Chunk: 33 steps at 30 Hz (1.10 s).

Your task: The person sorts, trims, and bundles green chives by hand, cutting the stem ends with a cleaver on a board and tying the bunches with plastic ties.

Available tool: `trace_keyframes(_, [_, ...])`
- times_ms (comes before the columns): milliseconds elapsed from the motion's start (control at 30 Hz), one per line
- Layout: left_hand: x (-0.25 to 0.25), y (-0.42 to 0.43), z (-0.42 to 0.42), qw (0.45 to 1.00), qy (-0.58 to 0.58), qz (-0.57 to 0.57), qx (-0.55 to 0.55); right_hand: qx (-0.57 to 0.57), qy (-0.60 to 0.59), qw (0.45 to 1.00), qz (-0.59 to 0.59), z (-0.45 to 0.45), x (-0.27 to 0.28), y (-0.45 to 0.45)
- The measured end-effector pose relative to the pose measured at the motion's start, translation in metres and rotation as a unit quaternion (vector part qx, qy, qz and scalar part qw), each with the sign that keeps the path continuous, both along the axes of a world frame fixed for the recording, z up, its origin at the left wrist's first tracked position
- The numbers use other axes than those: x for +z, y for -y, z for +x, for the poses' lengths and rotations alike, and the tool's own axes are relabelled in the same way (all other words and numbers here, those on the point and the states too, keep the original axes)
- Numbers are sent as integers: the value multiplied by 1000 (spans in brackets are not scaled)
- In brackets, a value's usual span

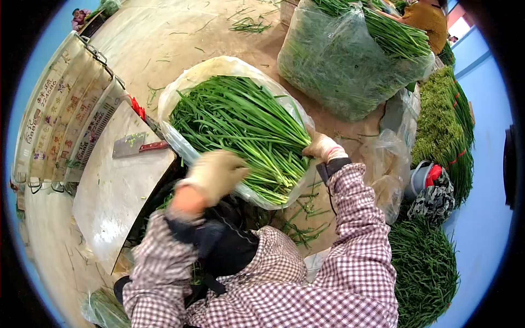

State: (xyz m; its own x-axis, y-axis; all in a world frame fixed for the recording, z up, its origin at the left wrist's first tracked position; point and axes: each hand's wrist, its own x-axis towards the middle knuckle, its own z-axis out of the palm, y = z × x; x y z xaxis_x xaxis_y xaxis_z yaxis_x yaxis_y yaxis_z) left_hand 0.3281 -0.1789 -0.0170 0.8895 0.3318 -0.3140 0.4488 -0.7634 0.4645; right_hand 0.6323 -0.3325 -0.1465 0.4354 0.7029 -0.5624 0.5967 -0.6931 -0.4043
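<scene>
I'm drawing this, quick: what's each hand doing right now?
Left hand: too blurred to tell open or closed.
Right hand: at the rim of the plastic bag; grip unclear.

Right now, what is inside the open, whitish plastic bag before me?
Long, thin green stalks lie inside the whitish plastic bag, up to its opening. The stalks cover whatever is underneath.

Right hand (321,146) touches green stalks (246,126); left hand (215,174) blurred

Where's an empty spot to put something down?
The board looks mostly bare below the knife. So does the floor between the stacked tubs and open bag, bar scraps. The right side's crowded: a full bag, bucket, heaped greens.
</scene>
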Motion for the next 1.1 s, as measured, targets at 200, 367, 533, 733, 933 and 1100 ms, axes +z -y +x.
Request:
trace_keyframes(200, [29,-38,-191,941,-264,51,204,15,56,992,-115,-37,18,-12])
trace_keyframes(367, [1,-18,-226,962,-202,45,179,-2,69,997,-44,-25,13,-18])
trace_keyframes(533, [32,-20,-106,881,261,-275,283,64,-13,998,25,-2,77,-41])
trace_keyframes(733, [-60,16,73,532,144,-744,379,160,109,980,-40,-1,112,-75])
trace_keyframes(933, [-127,57,91,363,195,-856,313,163,209,964,11,-105,109,-47])
trace_keyframes(1100, [-159,73,73,265,204,-867,370,32,407,909,85,-190,28,-17])
